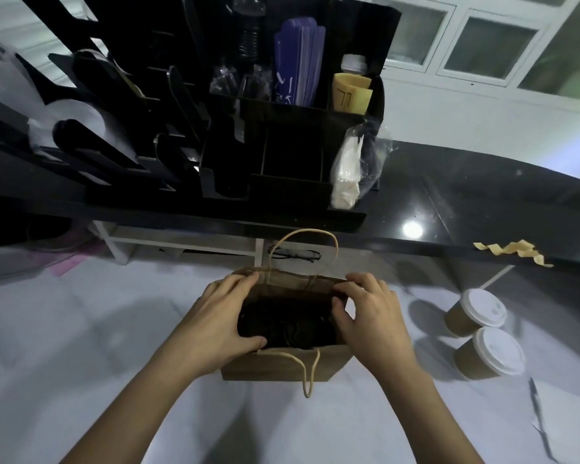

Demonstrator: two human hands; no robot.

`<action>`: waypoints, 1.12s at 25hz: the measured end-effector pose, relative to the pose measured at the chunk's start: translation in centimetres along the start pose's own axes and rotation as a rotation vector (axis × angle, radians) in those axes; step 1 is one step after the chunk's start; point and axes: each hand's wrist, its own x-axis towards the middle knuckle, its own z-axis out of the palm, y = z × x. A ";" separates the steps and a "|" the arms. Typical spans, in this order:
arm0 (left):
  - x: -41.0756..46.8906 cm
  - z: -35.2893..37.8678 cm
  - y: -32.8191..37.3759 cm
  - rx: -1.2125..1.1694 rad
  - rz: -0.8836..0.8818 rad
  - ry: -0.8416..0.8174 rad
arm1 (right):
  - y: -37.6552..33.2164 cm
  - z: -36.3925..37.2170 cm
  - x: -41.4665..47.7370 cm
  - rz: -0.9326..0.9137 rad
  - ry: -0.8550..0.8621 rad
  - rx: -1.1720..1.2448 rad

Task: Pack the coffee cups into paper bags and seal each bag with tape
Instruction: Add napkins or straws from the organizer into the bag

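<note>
Head view, the only one: the paper bag [282,363] stands upright on the light desk [114,329] w/ its mouth open. Its far handle stands up and its near handle hangs down over the front wall. The left hand [215,316] grips the bag's left rim, w/ fingers curled over the top edge and the thumb at the near corner. The right hand [372,316] pinches the right rim btw thumb and fingers. The inside of the bag is dark, so I cannot tell if sth. is already in it.

Two coffee cups [482,333] w/ white lids stand right of the bag, near each other and apart from it. The tape strips [513,251] hang on the edge of the dark upper desk [466,195], behind the bag and to its right. A black organizer [282,145] is behind the bag, and glasses [295,254] lie just behind it.

The step is prob. to open and shape the bag mouth. To do it well:
- Pull both rims apart evenly, so the side folds go flat and the bottom sits square.
- Keep one hand on the rim when a cup goes in, because the empty bag can tip.
- Put each cup in straight and upright, so the lid does not catch the near handle.
</note>
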 end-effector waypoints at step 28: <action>-1.5 -1.8 12.5 0.026 0.471 0.232 | 3.0 -6.5 -5.8 0.172 0.191 0.208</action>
